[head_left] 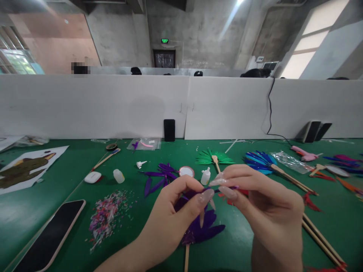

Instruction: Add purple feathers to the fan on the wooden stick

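My left hand (170,215) pinches a purple feather (183,202) between thumb and fingers, over the green table. Facing it, my right hand (266,200) has its thumb and fingertips closed on the thin end of the same feather. Under both hands lies a purple feather fan (207,226) with a wooden handle (186,258), partly covered by my left hand. Just beyond my fingertips stand a small white glue bottle (205,176) and a round white disc (186,172) with a red rim. Loose purple feathers (161,177) are spread to the left of these.
Green (208,156) and blue (258,160) feather fans lie farther back. A pink glue gun (304,153) rests at right. On the left are colourful scraps (106,215), a phone (51,238), a white bottle (118,176) and a small white case (93,177). A white partition (99,107) borders the table.
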The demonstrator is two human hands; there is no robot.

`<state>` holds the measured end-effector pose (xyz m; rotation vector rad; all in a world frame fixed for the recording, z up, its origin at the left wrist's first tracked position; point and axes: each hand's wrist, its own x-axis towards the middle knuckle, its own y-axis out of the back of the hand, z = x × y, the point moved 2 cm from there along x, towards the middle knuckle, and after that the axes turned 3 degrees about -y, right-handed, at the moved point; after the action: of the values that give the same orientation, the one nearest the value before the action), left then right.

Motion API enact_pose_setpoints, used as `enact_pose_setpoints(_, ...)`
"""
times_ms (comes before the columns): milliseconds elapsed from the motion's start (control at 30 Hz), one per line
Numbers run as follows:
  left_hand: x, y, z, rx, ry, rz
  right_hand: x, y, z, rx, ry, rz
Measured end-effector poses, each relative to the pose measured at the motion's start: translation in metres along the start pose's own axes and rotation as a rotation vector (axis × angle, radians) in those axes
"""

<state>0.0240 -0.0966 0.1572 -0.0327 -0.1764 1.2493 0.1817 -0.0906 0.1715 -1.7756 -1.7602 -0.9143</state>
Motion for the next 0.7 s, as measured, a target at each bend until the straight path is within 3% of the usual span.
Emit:
enact_pose_setpoints(133, -0.0005, -0.0004, -0.0002, 0.037, -0.056, 0.021, 0.0000, 0.0011, 0.0004, 0.015, 0.000, 0.033)
enact_pose_setpoints(500, 0.0018, 0.0002, -0.0027, 0.042, -0.105, 0.040, 0.0003, 0.0062, -0.0015, 0.044, -0.056, -0.051)
enact_pose_setpoints(600, 0.0015, 0.0008, -0.0026, 0.014, -0.088, 0.047, 0.0027, 0.0084, 0.0003, 0.097, -0.123, -0.118)
enact_pose_setpoints(700, 0.0029, 0.0009, -0.0044, -0.124, 0.023, 0.000, 0.0052, 0.0088, 0.0029, 0.241, -0.193, -0.235)
